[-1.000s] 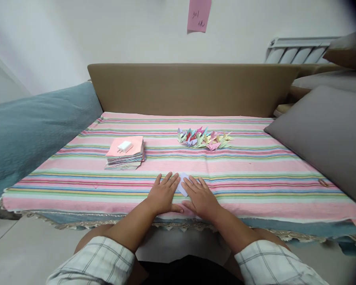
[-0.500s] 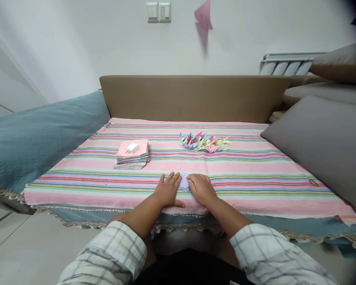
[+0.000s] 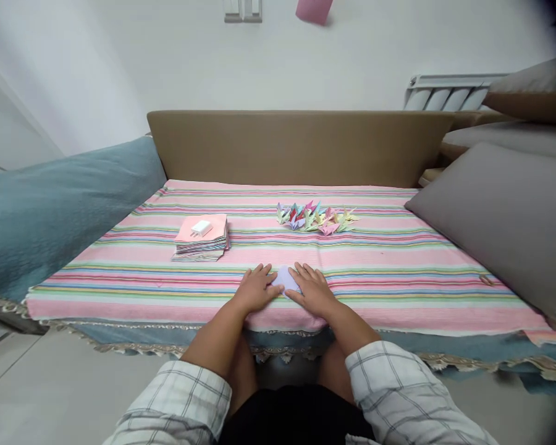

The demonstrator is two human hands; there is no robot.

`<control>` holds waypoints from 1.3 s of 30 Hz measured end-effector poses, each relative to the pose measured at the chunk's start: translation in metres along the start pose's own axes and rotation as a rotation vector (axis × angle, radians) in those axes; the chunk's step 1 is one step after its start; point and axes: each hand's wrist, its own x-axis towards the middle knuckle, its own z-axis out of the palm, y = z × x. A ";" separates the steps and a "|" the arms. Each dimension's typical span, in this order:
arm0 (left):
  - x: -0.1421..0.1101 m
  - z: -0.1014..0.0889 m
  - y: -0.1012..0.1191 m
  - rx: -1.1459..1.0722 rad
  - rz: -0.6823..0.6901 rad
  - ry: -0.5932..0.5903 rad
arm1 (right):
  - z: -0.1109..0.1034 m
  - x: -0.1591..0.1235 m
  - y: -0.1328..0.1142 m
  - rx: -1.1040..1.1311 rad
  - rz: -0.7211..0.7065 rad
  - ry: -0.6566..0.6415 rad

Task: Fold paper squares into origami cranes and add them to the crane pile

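A small piece of folded lilac paper (image 3: pixel 285 278) lies flat on the striped cloth, near its front edge. My left hand (image 3: pixel 256 289) rests on the paper's left side, fingers spread and thumb on the paper. From the right, my right hand (image 3: pixel 314 290) presses its other side, fingers also apart and thumb pointing inward. Both hands partly cover the paper. Beyond them sits a group of folded paper cranes (image 3: pixel 317 217) in several colours. Left of the cranes stands a stack of square paper sheets (image 3: pixel 202 246), with a white plug adapter (image 3: pixel 201 228) on top.
The striped cloth (image 3: pixel 389 296) covers a sofa seat with a brown backrest (image 3: pixel 282 148). Grey cushions (image 3: pixel 500 210) are piled on the right, and a small brown object (image 3: pixel 486 280) lies near them. A blue-covered armrest (image 3: pixel 74 198) borders the left side.
My right hand has opened from a closed grip at the paper and now lies spread. My left hand has shifted slightly, its thumb moving up onto the paper. The view has tilted down a little.
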 end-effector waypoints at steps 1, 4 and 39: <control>0.002 0.000 0.002 -0.013 -0.039 0.046 | 0.000 0.000 0.000 0.006 0.004 0.000; 0.006 0.002 0.007 -0.021 -0.119 0.192 | -0.003 0.004 0.000 0.031 0.010 0.003; -0.002 0.006 0.002 -0.317 0.085 0.158 | -0.004 0.005 0.026 0.336 -0.152 0.273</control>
